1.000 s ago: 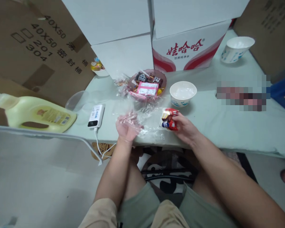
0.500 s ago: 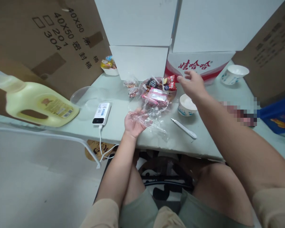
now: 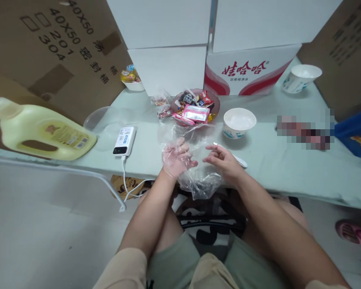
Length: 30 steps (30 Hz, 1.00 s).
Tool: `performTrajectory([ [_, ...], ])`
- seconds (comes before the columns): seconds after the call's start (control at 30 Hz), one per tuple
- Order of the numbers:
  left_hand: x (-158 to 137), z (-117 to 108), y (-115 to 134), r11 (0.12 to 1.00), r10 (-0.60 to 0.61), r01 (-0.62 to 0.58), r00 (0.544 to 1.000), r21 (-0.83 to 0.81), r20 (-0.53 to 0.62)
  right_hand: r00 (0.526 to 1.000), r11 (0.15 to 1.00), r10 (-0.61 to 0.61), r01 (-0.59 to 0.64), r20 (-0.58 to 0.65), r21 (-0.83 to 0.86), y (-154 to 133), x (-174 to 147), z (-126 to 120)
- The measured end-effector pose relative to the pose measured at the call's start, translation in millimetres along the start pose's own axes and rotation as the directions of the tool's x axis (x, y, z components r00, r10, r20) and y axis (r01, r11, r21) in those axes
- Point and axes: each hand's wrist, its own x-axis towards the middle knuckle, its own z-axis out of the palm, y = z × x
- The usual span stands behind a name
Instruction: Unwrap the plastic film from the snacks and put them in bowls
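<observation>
Crinkled film of a clear plastic bag [image 3: 201, 180] lies over and around my left hand [image 3: 177, 158], which holds it palm up with the fingers loosely curled. The bag spreads from the bowl side to the table's front edge. Beside it is my right hand [image 3: 224, 160], fingers apart and nothing in them, above a white slim-handled tool [image 3: 240, 161] that it partly hides. Beyond both hands stands a pinkish clear bowl [image 3: 215, 105] of wrapped sweets, a pink-and-silver packet [image 3: 195, 113] on top. Small wrapped sweets [image 3: 165, 112] lie at its left.
A white paper bowl [image 3: 239, 120] stands right of the sweets, another paper bowl [image 3: 301, 78] at the far right. On the left are a power bank [image 3: 124, 140] with a cable, a clear lid [image 3: 98, 118] and a yellow jug [image 3: 48, 130]. Cartons [image 3: 249, 72] line the back.
My right hand has come back from beside the sweets bowl to near my left hand. The bag has shifted toward the front edge and now covers more of my left hand.
</observation>
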Motion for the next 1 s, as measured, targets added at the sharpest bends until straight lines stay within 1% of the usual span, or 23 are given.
performTrajectory([
  [0.07,4.2,0.1,-1.0,1.0,0.014,-0.014,1.0,0.026,0.015,0.998,0.998,0.025,-0.021,-0.062,0.064,-5.2,1.4,-1.1],
  [0.13,8.7,0.7,1.6,0.999,0.012,-0.013,1.0,0.049,0.027,0.993,0.994,0.015,-0.002,-0.117,0.113,-11.1,1.5,-6.1],
  [0.2,12.3,1.5,6.1,0.997,0.009,-0.01,1.0,0.079,0.015,0.986,0.992,0.009,0.012,-0.167,0.122,-15.4,-0.1,-13.1],
  [0.3,15.0,1.6,11.4,0.99,0.024,-0.025,1.0,0.138,0.012,0.967,0.992,0.049,-0.018,-0.251,0.125,-16.4,-5.1,-23.9],
  [0.37,16.5,0.2,11.9,0.981,0.031,-0.039,0.999,0.191,0.042,0.948,0.993,0.077,-0.046,-0.309,0.106,-14.5,-10.2,-30.7],
  [0.43,18.7,-2.1,9.7,0.958,0.024,-0.035,0.999,0.284,0.041,0.942,0.999,0.038,-0.043,-0.333,-0.006,-12.7,-16.3,-37.4],
  [0.5,21.2,-4.4,6.2,0.922,0.012,-0.004,1.0,0.387,-0.019,0.953,0.983,-0.054,-0.001,-0.297,-0.182,-11.8,-21.8,-43.3],
  [0.57,22.8,-5.6,3.2,0.899,-0.005,0.047,0.995,0.435,-0.097,0.968,0.948,-0.118,0.044,-0.221,-0.315,-11.3,-25.1,-47.2],
  [0.63,22.7,-5.4,1.9,0.901,-0.03,0.083,0.991,0.426,-0.128,0.979,0.924,-0.124,0.054,-0.163,-0.38,-10.3,-25.1,-48.2],
  [0.7,21.8,-4.4,2.5,0.908,-0.054,0.099,0.991,0.408,-0.119,0.985,0.91,-0.102,0.034,-0.142,-0.414,-9.4,-22.4,-46.4],
  [0.77,21.7,-4.0,4.2,0.914,-0.058,0.104,0.99,0.392,-0.129,0.984,0.925,-0.071,0.003,-0.165,-0.381,-9.9,-18.6,-43.4],
  [0.83,23.4,-5.6,6.2,0.923,-0.036,0.1,0.984,0.371,-0.176,0.976,0.962,-0.022,-0.038,-0.216,-0.269,-12.7,-15.5,-41.4],
  [0.93,28.0,-11.6,8.6,0.922,0.058,0.038,0.97,0.385,-0.235,0.959,0.993,0.071,-0.094,-0.273,-0.07,-18.7,-13.5,-43.8],
  [1.0,30.3,-15.3,10.0,0.909,0.129,-0.015,0.96,0.417,-0.247,0.954,0.995,0.099,-0.091,-0.284,0.041,-21.4,-13.3,-48.1],
])
